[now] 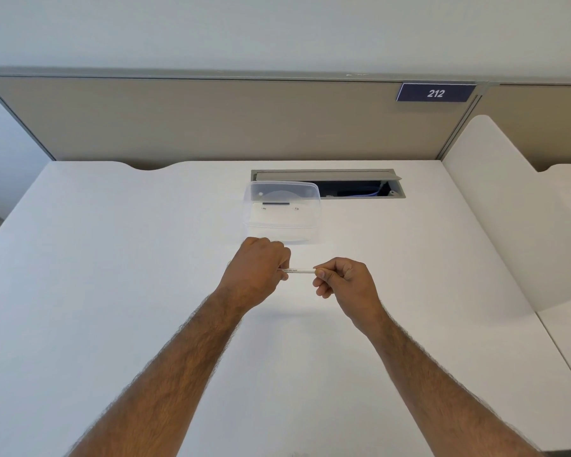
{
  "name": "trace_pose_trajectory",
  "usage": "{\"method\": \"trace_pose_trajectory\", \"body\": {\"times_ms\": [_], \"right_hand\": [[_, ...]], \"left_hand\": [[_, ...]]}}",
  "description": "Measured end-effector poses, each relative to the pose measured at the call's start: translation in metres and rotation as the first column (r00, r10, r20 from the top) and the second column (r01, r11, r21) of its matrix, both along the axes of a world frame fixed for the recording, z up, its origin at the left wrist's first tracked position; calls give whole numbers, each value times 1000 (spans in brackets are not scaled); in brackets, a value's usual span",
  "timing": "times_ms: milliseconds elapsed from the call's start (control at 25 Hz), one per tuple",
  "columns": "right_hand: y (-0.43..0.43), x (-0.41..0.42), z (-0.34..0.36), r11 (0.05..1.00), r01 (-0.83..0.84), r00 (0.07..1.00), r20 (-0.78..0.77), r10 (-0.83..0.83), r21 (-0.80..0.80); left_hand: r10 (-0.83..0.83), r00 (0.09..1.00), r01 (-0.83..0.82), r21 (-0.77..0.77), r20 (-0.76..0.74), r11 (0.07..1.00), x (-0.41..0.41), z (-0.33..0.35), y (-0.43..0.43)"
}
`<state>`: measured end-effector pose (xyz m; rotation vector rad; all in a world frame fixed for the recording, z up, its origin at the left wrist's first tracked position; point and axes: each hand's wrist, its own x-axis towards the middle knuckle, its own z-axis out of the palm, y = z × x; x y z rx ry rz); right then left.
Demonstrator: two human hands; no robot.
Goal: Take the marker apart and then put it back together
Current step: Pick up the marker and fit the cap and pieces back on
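Note:
A thin white marker (pixel 297 270) with small print on its barrel is held level above the white desk (pixel 112 258). My left hand (pixel 257 270) is closed in a fist around its left end, which is hidden inside the fingers. My right hand (pixel 342 278) pinches the right end between thumb and fingers. Only the short middle stretch of the barrel shows between the two hands. Whether a cap is on either end cannot be seen.
A clear plastic box (pixel 282 211) with a lid stands just behind the hands. Behind it is an open cable hatch (pixel 360 188) in the desk. A beige partition (pixel 211 120) with a "212" sign (pixel 435 93) closes the back; a white divider (pixel 488 209) stands on the right.

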<state>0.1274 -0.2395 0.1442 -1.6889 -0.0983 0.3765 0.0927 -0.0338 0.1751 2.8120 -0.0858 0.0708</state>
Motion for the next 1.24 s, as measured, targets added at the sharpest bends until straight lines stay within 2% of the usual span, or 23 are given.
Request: {"method": "trace_pose_trajectory", "body": {"times_ms": [120, 280, 360, 440, 520, 640, 720, 800, 880, 960, 1000, 1040, 1080, 1120, 1160, 1240], "right_hand": [[1, 0, 1, 1000, -7, 1000, -11, 6, -27], [1, 7, 8, 960, -156, 988, -27, 154, -231], [4, 12, 13, 944, -173, 984, -7, 178, -279], [9, 18, 17, 970, -129, 992, -28, 126, -206], [14, 24, 19, 982, -147, 979, -163, 126, -120], [21, 29, 16, 976, -207, 873, -438, 214, 66], [24, 31, 12, 972, -172, 811, -537, 233, 162], [26, 32, 8, 969, -133, 775, -588, 231, 207], [27, 33, 2, 974, -100, 780, -591, 205, 205], [29, 34, -4, 981, -61, 812, -562, 156, 185], [31, 34, -7, 984, -44, 830, -543, 131, 170], [32, 34, -11, 988, -32, 846, -523, 106, 149], [33, 34, -14, 992, -25, 861, -502, 84, 124], [35, 34, -18, 995, -25, 875, -479, 68, 96], [36, 34, -23, 997, -31, 890, -452, 58, 67], [38, 34, -33, 999, -47, 913, -405, 47, 11]], "left_hand": [[-12, 999, 12, 7, 35, 1000, 1, -3, 2], [-115, 987, 103, 108, 109, 989, 1, -5, 5], [-159, 975, 144, 107, 153, 984, 0, -5, 3], [-159, 972, 156, 30, 175, 987, -5, -4, -2], [-178, 962, 187, -27, 207, 982, -10, -4, -8], [-250, 938, 263, -21, 239, 965, -17, -6, -14], [-260, 929, 279, -37, 263, 960, -21, -10, -14], [-245, 935, 268, -61, 256, 961, -25, -17, -14], [-181, 963, 208, -122, 197, 971, -26, -27, -15], [-49, 996, 70, -289, 79, 955, -24, -37, -18], [45, 999, -40, -431, 2, 902, -22, -42, -19], [148, 985, -173, -586, -92, 792, -20, -45, -22], [237, 951, -307, -704, -199, 641, -17, -48, -24], [294, 909, -409, -765, -295, 497, -13, -51, -26], [320, 875, -473, -784, -364, 403, -10, -55, -27], [324, 838, -534, -781, -438, 324, -3, -63, -29]]}}
